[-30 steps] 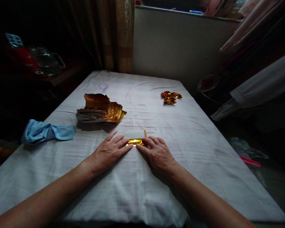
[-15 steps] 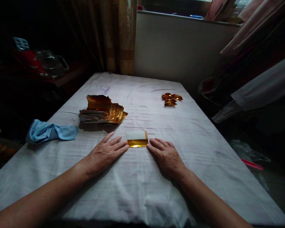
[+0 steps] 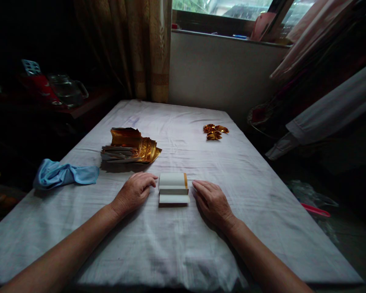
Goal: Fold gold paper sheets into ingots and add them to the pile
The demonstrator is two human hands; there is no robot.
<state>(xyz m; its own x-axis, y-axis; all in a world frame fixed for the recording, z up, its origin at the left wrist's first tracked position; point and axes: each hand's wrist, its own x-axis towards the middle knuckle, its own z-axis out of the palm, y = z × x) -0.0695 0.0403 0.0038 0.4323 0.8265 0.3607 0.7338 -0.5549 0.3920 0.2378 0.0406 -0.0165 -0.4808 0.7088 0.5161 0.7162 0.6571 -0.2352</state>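
A creased sheet of gold foil paper [image 3: 172, 181] lies on the white cloth between my hands, pale side up, with a gold strip along its right edge. Its near part stands partly unfolded, showing a raised crease. Just left of the sheet is my left hand [image 3: 136, 187], fingers loosely bent and apart from the paper, holding nothing. On the other side my right hand [image 3: 212, 199] rests with its fingers extended toward the sheet, a small gap between them. Farther left sits a stack of gold foil papers [image 3: 128, 148], some curled upright.
Several folded gold foil pieces [image 3: 214, 135] lie at the far right of the cloth-covered table [image 3: 183, 252]. A blue cloth [image 3: 65, 175] is near the left edge. Beyond that side stands a glass jug [image 3: 67, 91]. Clothes [image 3: 329, 103] hang at the right.
The near gold flap of the sheet has sprung open, now showing its pale side. My left hand has drawn back slightly, fingers curling; my right fingers have come off the paper. The view tilted up.
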